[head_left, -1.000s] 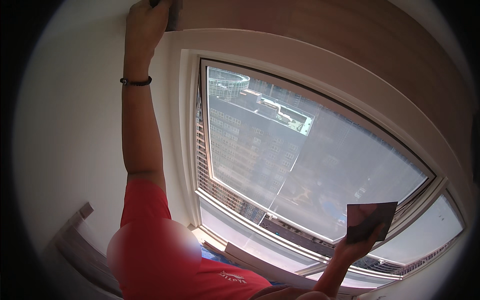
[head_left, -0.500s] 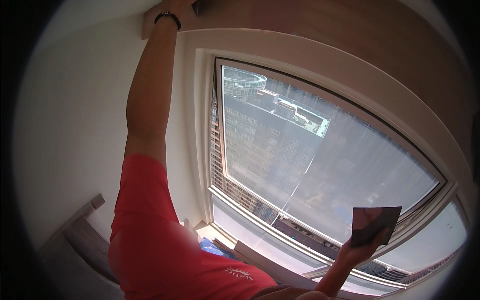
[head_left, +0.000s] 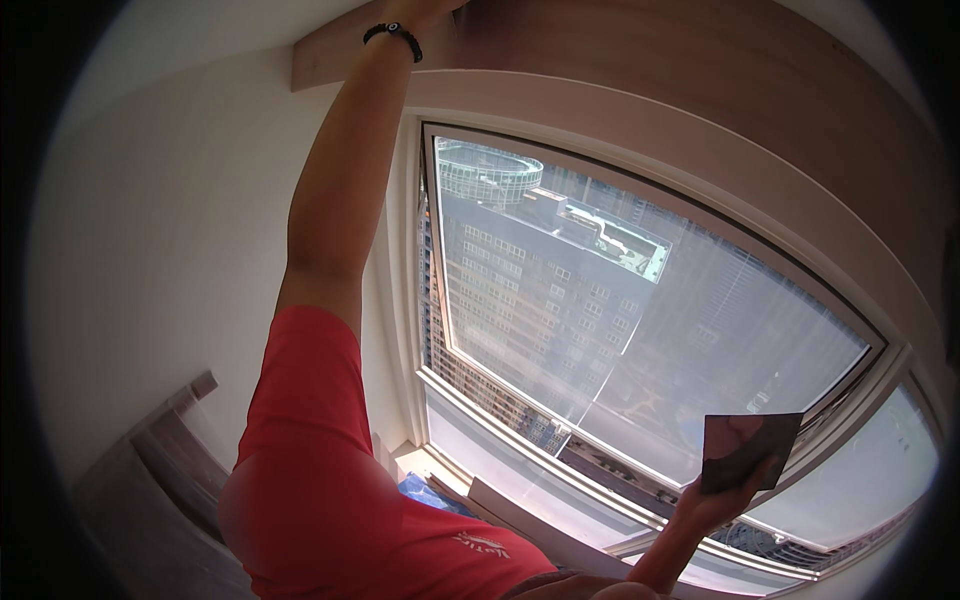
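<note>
My left arm reaches up to a brown wood-like board [head_left: 600, 45] along the top of the view. My left hand [head_left: 428, 8] is at the board, cut off by the upper edge, so its fingers are mostly hidden. A small dark patch shows beside it; what it is I cannot tell. A black bead bracelet [head_left: 393, 40] circles that wrist. At the lower right my right hand [head_left: 725, 502] is closed on the lower part of a thin, dark, square sheet [head_left: 738, 440], held upright in front of the window [head_left: 600, 310].
Through the tilted window, tall buildings [head_left: 540, 260] show far below. A pale wall [head_left: 170, 250] rises on the left. Dark grey-brown furniture [head_left: 170, 480] stands at the lower left. Something blue [head_left: 432, 494] lies by the sill, partly behind my red sleeve.
My left arm and hand have shifted right along the board. The view has moved slightly against the window. My right hand and the dark square sheet have stayed in place.
</note>
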